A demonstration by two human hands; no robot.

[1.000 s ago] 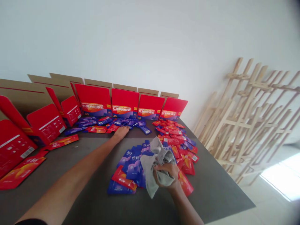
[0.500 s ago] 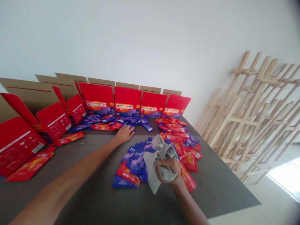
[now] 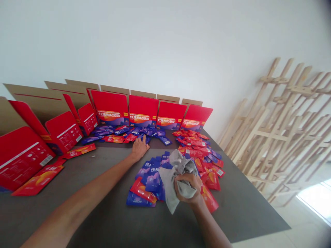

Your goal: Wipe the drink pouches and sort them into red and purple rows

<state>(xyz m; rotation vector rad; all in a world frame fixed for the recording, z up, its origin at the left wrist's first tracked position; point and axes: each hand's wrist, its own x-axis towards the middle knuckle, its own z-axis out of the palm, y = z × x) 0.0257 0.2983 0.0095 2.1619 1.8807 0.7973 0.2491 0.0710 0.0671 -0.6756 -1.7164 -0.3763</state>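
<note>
Dark grey tabletop (image 3: pixel 234 210). Along the far edge, red printed cartons (image 3: pixel 143 112) standing upright, with a strip of blue and red sachets (image 3: pixel 116 136) before them. Near the middle, a heap of blue sachets (image 3: pixel 146 182); to its right, a heap of mostly red sachets (image 3: pixel 204 158); towards the left, loose red sachets (image 3: pixel 79 151).

Grey cloth (image 3: pixel 171 182) bunched in my right hand (image 3: pixel 187 187): fingers partly buried, pouches (image 3: pixel 148 181) beneath it hidden. Left of the cloth, red carton (image 3: pixel 22 155) cut off by the frame edge, its small print unreadable. Right of it, wooden rack (image 3: pixel 281 127) runs out of frame. Left forearm (image 3: pixel 77 203) cut off below.
</note>
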